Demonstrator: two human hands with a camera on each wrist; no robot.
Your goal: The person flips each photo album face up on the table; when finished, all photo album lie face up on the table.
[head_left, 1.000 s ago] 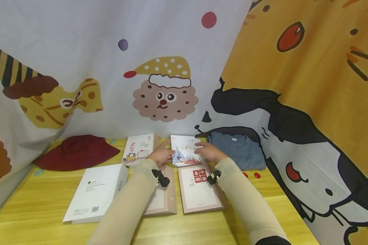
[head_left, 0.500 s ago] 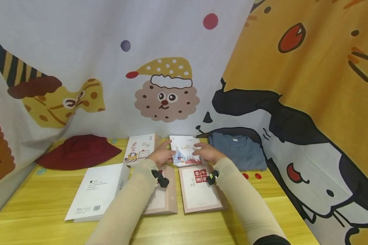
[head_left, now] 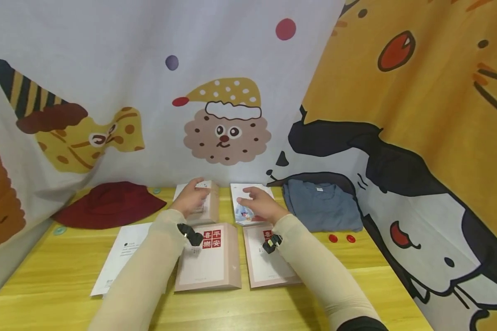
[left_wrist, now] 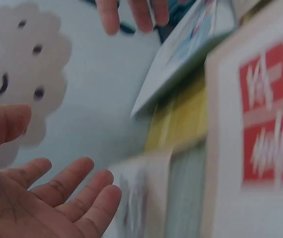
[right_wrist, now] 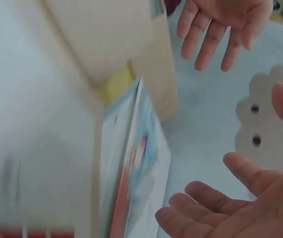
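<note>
My left hand (head_left: 192, 197) is raised above the back left book (head_left: 211, 207), fingers straight and nothing held, as the left wrist view also shows. My right hand (head_left: 262, 204) hovers over a thinner white book with a blue tent drawing (head_left: 239, 215) at the back; its spread fingers are apart from the cover in the right wrist view. Nearer to me lie two pink-bordered books with red character squares, a middle book (head_left: 205, 266) and a right book (head_left: 269, 271). The right one is partly covered by my wrist.
A white book (head_left: 122, 250) lies at front left, partly behind my sleeve. A dark red hat (head_left: 107, 204) sits at back left, a folded blue-grey shirt (head_left: 320, 204) at back right. Red discs (head_left: 333, 238) lie before the shirt. A printed curtain (head_left: 149, 92) closes off the back.
Both hands have let go of the tent-drawing book. My left hand has moved left and up over the back left book; my right hand has lifted slightly off the cover.
</note>
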